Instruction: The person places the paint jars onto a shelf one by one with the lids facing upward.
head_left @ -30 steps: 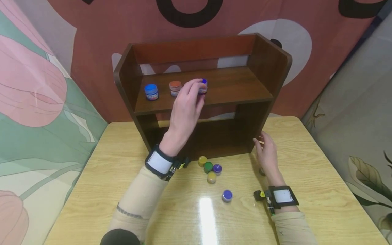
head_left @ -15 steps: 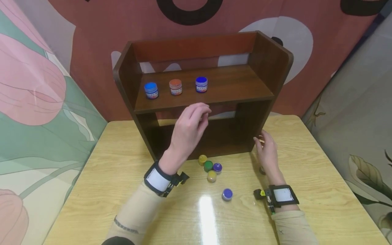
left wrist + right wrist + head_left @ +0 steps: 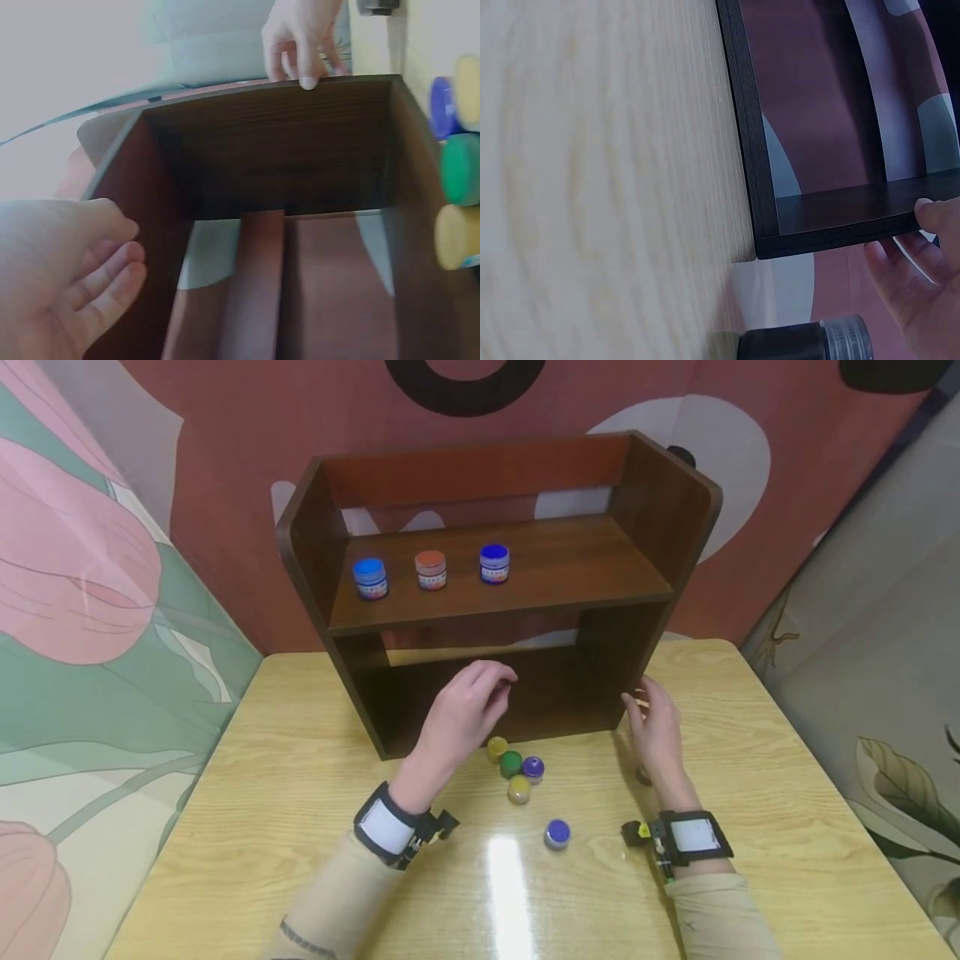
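My left hand (image 3: 467,703) hovers before the lower bay of a dark brown wooden shelf (image 3: 495,617), its fingers loosely bent and nothing held. In the left wrist view that hand (image 3: 71,274) shows at the left. With its thumb over the front edge and fingers along the outer face, my right hand (image 3: 657,731) holds the shelf's right side panel (image 3: 847,232). On the upper board stand a light blue paint jar (image 3: 371,579), an orange-red paint jar (image 3: 431,570) and a dark blue paint jar (image 3: 494,565), spaced in a row.
Before the shelf cluster a yellow jar (image 3: 497,748), a green jar (image 3: 511,764), a purple jar (image 3: 533,768) and a pale yellow jar (image 3: 519,790). Another violet-blue jar (image 3: 557,834) sits nearer on the wooden table (image 3: 285,827). A black jar (image 3: 784,342) stands by my right hand.
My left hand has let go of the dark blue paint jar on the upper board and come down in front of the lower bay. The right hand keeps its place at the side panel.
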Available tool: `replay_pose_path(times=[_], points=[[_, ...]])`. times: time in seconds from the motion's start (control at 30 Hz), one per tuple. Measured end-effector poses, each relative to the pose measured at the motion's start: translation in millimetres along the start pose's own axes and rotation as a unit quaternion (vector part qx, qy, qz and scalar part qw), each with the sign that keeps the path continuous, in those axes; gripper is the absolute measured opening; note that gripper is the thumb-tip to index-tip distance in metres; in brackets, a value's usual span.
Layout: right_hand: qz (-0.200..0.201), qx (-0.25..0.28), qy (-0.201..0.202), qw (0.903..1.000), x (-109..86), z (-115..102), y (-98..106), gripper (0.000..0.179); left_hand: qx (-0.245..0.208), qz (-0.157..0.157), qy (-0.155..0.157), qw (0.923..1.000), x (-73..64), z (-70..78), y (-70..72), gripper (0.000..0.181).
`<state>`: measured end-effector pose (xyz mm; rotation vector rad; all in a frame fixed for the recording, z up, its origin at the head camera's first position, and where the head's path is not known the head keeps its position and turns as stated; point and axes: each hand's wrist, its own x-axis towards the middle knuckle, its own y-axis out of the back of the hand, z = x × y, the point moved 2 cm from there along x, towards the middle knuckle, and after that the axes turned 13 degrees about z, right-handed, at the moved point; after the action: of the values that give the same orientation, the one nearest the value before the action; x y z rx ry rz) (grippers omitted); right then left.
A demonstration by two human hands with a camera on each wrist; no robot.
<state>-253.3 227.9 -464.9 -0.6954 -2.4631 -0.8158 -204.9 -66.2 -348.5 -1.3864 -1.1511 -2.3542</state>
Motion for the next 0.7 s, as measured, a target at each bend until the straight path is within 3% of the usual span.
replay_pose_path(times=[0.2,0.47,0.57,0.7], points=[[-0.001,0.0,-0.007,1.0,-0.1,-0.3,-0.4,0.03,-0.006,-0.077,0.034,0.9964,-21.9,-8.6,-14.1,0.023],[0.0,0.004,-0.003,1.0,-0.2,-1.5,-0.1,0.03,-0.028,-0.129,0.038,0.9906,-44.3,-16.1,-26.2,0.022],[0.0,0.002,-0.002,1.0,-0.5,-1.5,-0.2,0.03,-0.051,-0.168,0.035,0.9839,-51.4,-16.8,-29.1,0.024],[0.0,-0.002,-0.005,1.0,-0.5,-1.5,-0.5,0.031,-0.095,-0.24,0.046,0.9649,-61.1,-15.7,-33.3,0.028]])
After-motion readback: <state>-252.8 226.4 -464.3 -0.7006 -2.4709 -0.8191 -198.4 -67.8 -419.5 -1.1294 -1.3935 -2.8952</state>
